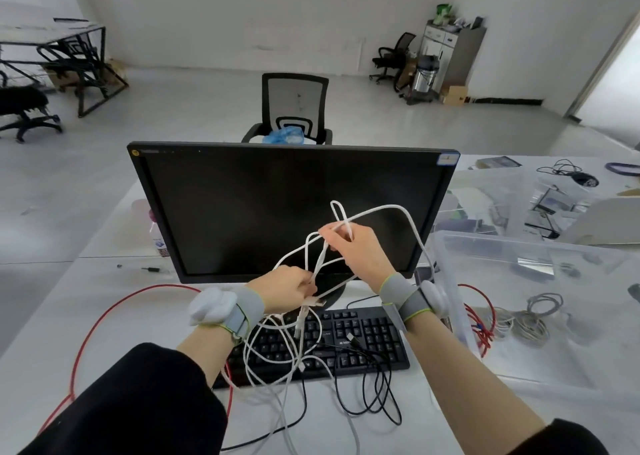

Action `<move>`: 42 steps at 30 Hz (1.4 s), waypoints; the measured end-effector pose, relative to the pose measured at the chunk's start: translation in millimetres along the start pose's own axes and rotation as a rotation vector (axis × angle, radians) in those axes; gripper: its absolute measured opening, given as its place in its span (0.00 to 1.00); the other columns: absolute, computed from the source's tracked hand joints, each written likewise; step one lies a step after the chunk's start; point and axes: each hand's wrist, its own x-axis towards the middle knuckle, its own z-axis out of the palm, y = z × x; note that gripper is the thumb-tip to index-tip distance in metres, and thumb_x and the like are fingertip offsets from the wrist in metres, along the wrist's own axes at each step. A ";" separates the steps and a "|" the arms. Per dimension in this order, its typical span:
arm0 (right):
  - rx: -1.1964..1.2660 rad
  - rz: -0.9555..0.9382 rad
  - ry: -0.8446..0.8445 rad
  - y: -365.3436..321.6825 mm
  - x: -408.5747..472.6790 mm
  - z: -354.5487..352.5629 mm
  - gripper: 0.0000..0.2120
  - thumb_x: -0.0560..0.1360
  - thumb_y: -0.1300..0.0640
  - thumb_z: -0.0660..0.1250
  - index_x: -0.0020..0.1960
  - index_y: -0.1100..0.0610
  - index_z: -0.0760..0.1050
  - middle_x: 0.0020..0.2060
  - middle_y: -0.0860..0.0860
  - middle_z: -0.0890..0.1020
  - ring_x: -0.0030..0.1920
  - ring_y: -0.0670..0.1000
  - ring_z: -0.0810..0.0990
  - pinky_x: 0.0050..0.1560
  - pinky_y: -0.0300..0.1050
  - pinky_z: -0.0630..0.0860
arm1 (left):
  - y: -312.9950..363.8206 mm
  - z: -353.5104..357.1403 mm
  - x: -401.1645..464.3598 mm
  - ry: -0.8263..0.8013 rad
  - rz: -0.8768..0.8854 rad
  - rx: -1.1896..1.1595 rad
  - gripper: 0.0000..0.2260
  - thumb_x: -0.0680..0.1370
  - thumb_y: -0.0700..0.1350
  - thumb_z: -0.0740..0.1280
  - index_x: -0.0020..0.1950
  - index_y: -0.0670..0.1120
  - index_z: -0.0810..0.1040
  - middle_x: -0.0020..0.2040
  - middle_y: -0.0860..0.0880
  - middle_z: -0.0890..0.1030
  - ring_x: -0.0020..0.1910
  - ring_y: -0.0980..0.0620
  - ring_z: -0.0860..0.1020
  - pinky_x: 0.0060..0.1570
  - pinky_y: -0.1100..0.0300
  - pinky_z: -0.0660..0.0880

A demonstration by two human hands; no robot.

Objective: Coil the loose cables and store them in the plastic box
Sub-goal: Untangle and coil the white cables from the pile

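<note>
Both hands hold a thin, smooth white cable (408,219) above the black keyboard (363,337). The left hand (287,290) pinches bunched strands; the right hand (356,246) grips a narrow loop. Tangled loops dangle below. The clear plastic box (540,302) sits right.

One head-worn view, wide-angle.
It looks forward and down from close above the bench's (52,316) near edge, toward its far edge.

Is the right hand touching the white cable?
Touching. The head view shows the right hand with fingers curled round loops of the white cable, raised before the monitor.
</note>
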 end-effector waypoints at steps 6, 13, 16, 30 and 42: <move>0.115 0.026 0.218 12.2 2.4 -5.7 0.12 0.78 0.56 0.63 0.38 0.53 0.80 0.34 0.46 0.72 0.34 0.43 0.69 0.41 0.41 0.68 | -6.2 8.6 -1.0 0.137 0.085 -0.472 0.07 0.78 0.45 0.67 0.39 0.52 0.80 0.37 0.52 0.80 0.35 0.59 0.74 0.40 0.65 0.71; 0.261 0.003 0.270 29.5 -10.2 3.5 0.11 0.78 0.60 0.61 0.40 0.59 0.79 0.30 0.44 0.77 0.27 0.39 0.70 0.33 0.30 0.67 | -13.7 16.1 -7.8 0.001 0.030 -0.705 0.02 0.76 0.40 0.69 0.43 0.46 0.79 0.37 0.52 0.78 0.35 0.60 0.75 0.36 0.72 0.71; 0.224 -0.011 0.272 36.3 -12.6 5.4 0.12 0.79 0.59 0.61 0.38 0.56 0.76 0.29 0.47 0.75 0.28 0.39 0.71 0.33 0.30 0.69 | -14.0 20.7 -11.6 -0.044 0.044 -0.700 0.04 0.76 0.43 0.68 0.42 0.46 0.76 0.42 0.46 0.80 0.41 0.55 0.76 0.41 0.69 0.73; 0.380 0.119 0.247 54.8 -30.0 12.8 0.12 0.81 0.60 0.57 0.41 0.59 0.72 0.24 0.53 0.77 0.18 0.47 0.67 0.25 0.41 0.72 | -19.1 43.4 -4.0 0.090 -0.016 -0.643 0.22 0.72 0.42 0.73 0.32 0.48 0.58 0.22 0.57 0.65 0.23 0.62 0.67 0.30 0.68 0.66; 0.441 0.143 0.444 63.1 -25.0 -2.1 0.12 0.81 0.59 0.56 0.41 0.57 0.72 0.20 0.50 0.75 0.18 0.47 0.72 0.24 0.40 0.73 | -28.7 37.8 -11.2 -0.365 -0.014 -0.954 0.04 0.76 0.35 0.66 0.44 0.43 0.73 0.38 0.46 0.81 0.39 0.51 0.81 0.38 0.64 0.74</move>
